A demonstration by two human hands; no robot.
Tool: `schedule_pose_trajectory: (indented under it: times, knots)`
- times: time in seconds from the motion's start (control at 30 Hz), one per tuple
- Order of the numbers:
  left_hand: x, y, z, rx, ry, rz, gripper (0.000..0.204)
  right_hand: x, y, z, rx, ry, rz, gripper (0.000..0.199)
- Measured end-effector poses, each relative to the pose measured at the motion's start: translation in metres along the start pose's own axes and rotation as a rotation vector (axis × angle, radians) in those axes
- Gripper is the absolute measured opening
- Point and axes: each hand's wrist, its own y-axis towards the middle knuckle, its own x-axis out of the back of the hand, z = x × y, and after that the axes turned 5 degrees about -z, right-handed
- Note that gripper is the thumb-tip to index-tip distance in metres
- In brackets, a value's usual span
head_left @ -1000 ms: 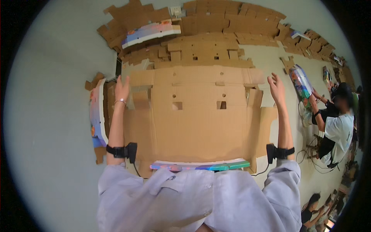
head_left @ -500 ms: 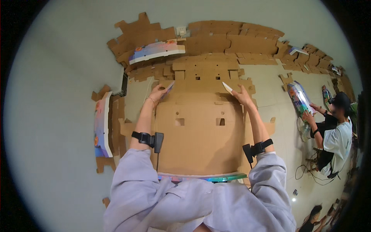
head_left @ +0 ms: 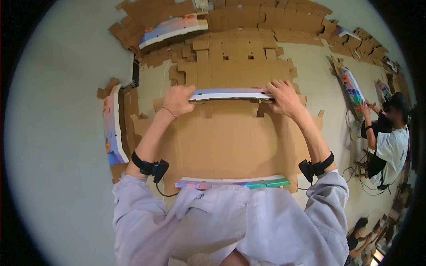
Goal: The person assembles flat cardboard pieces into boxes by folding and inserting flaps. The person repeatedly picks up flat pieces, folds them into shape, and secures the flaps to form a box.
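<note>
A large brown cardboard sheet (head_left: 230, 137) lies spread out in front of me. Across it, a long raised cardboard panel (head_left: 233, 93) shows a white and lilac printed side with dark holes. My left hand (head_left: 178, 100) is closed around the panel's left end. At the opposite end my right hand (head_left: 284, 98) grips the corner, fingers over the top. Close to my body, a second printed edge (head_left: 268, 182) in pink, lilac and green stands up along the sheet. The panel's back and the fingertips behind it are partly hidden.
Flat cardboard pieces (head_left: 279, 17) line the far wall. Printed panels stand at the far left (head_left: 173, 30) and left side (head_left: 114, 126). On the right, a seated person (head_left: 390, 142) handles another printed panel (head_left: 351, 88), with cables (head_left: 355, 175) on the floor nearby.
My hands have gone from two small raised side flaps to the ends of the long panel, which now stands up between them. The seated person's printed panel has tilted more upright.
</note>
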Motion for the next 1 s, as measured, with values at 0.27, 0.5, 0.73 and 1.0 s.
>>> schedule_pose_trajectory:
  times: [0.27,0.5,0.73,1.0]
  knots:
    - [-0.046,-0.015,0.011,-0.151,-0.364,-0.258,0.046,-0.037,-0.007,0.0,-0.105,0.273,0.066,0.056]
    - [0.01,0.032,-0.022,-0.213,-0.107,0.213,0.067,0.011,0.027,0.021,-0.071,0.058,0.283,0.071]
    - [0.002,0.022,-0.025,-0.403,-0.292,0.2,0.051,0.006,0.018,0.027,-0.021,0.136,0.188,0.059]
    - [-0.014,-0.026,-0.049,-0.35,-0.042,0.012,0.041,-0.031,-0.037,0.045,-0.028,0.019,-0.295,0.018]
